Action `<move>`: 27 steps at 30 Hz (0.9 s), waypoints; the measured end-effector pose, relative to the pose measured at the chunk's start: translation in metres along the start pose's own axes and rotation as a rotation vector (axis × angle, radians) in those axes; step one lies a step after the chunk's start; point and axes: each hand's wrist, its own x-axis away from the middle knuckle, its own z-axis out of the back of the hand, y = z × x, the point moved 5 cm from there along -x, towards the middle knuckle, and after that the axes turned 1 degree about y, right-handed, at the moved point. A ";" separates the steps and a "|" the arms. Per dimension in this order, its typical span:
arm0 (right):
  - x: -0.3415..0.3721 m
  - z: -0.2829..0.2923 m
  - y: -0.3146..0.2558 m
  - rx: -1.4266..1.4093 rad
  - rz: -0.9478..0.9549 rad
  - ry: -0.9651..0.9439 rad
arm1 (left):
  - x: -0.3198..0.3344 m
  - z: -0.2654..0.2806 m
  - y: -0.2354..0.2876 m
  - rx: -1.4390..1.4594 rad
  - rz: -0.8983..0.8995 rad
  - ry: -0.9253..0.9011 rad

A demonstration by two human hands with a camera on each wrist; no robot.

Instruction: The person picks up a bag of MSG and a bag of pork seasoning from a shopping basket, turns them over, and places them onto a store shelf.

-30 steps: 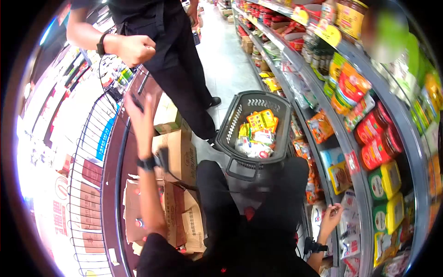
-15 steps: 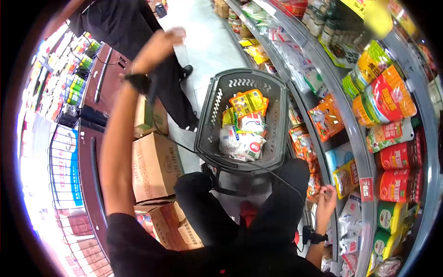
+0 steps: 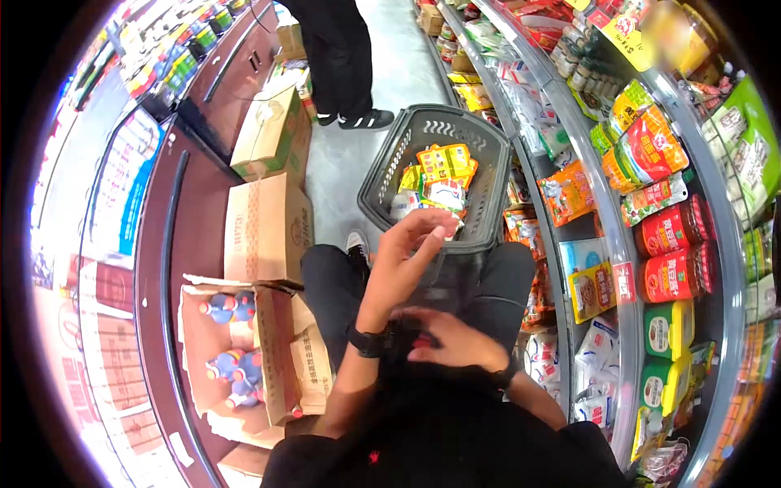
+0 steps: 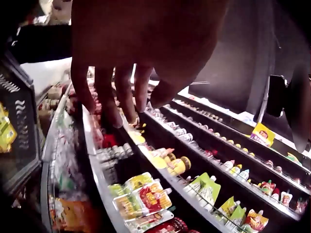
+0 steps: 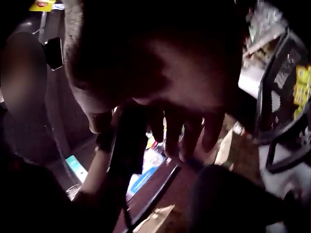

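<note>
In the head view, my left hand [image 3: 407, 256] is raised palm-inward over the near rim of a dark grey basket [image 3: 378, 191], its fingers loosely bent with nothing visible in them. The left wrist view shows that hand [image 4: 141, 53] with its fingers hanging relaxed. My right hand [image 3: 460, 343] lies beside the black band [image 3: 370, 342] on my left wrist, fingers extended toward it. In the right wrist view, the fingers of that hand [image 5: 165, 82] hang next to a dark device [image 5: 130, 141]; contact is unclear. Yellow packets [image 3: 446, 163] and white packets [image 3: 446, 195] lie in the basket.
Shelves [image 3: 561, 89] with packets, jars and tubs run along the right. Cardboard boxes [image 3: 264, 232] stand on the left, one open box [image 3: 195, 350] holding bottles. A person in black trousers [image 3: 338, 57] stands ahead.
My left hand has swung from the far left to in front of my body. My right hand has moved from beside the shelf to my left wrist. The other person's legs appear farther ahead.
</note>
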 end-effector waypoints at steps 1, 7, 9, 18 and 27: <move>-0.003 -0.014 -0.008 -0.039 -0.001 0.022 | 0.009 0.002 0.011 -0.054 -0.041 0.046; 0.002 -0.079 -0.007 -0.282 0.072 0.177 | 0.061 0.039 0.040 -0.268 -0.119 0.346; 0.011 -0.091 -0.007 -0.366 0.031 0.207 | 0.073 0.044 0.041 -0.304 -0.096 0.310; 0.046 -0.095 -0.006 -0.103 0.033 0.171 | 0.099 0.011 0.004 -0.156 -0.062 0.175; 0.081 -0.063 0.049 -0.193 -0.056 -0.031 | 0.193 0.056 0.003 -0.186 0.033 0.565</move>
